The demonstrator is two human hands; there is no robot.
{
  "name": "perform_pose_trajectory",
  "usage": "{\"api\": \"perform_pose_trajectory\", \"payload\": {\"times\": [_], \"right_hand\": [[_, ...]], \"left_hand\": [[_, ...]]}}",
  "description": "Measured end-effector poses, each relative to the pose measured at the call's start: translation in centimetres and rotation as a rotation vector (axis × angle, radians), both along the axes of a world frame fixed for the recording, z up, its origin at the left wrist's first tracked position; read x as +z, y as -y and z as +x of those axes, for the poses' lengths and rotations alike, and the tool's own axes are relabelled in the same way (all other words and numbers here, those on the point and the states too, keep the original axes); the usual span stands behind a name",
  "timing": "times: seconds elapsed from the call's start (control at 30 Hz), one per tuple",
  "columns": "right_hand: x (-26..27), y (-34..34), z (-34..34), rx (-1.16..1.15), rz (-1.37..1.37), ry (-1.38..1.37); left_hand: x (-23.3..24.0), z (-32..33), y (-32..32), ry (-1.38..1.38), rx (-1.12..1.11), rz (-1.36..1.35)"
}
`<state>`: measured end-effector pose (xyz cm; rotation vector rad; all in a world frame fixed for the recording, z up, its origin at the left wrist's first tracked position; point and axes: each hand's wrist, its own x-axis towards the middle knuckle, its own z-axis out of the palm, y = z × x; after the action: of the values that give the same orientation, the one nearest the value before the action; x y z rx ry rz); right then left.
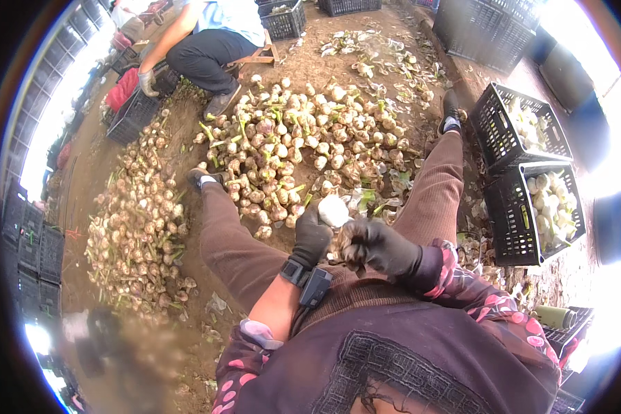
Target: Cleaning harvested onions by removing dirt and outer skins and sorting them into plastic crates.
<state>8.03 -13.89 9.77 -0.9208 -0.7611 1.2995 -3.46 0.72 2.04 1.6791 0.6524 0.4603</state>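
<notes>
A white, peeled garlic bulb (333,211) is held in my left hand (310,235), which wears a dark glove. Right beside it is my right hand (380,248), also gloved, its fingers curled in close to the bulb. Brownish, skin-like material shows around the right fingertips, but whether they grip it is unclear. Both hands are above my lap, between my spread legs. Just beyond them, a heap of unpeeled garlic bulbs (284,139) with short green stems covers the ground. Loose garlic skins (365,199) lie at the heap's near right side.
Two black plastic crates (507,215) of white bulbs stand at my right. A long garlic pile (137,222) stretches along the left. Ahead, a seated co-worker (212,46) reaches a gloved hand to a black crate (134,114). Scattered skins (378,49) litter the ground farther off.
</notes>
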Motion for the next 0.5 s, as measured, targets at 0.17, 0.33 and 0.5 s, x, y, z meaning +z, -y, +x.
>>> {"api": "perform_pose_trajectory", "payload": {"times": [0.17, 0.33, 0.5], "right_hand": [[0.5, -2.4, 6.1, -0.192, -0.027, -0.232], [-9.6, -1.4, 9.8, -0.396, -0.452, 1.115], [-6.3, 0.0, 2.1, -0.482, 0.008, 1.093]], "left_hand": [[-4.2, -2.0, -0.6, 0.101, -0.027, -0.048], [-0.1, 0.3, 0.3, 0.172, -0.116, -0.341], [-0.5, 1.2, 0.8, -0.078, -0.326, 0.118]]}}
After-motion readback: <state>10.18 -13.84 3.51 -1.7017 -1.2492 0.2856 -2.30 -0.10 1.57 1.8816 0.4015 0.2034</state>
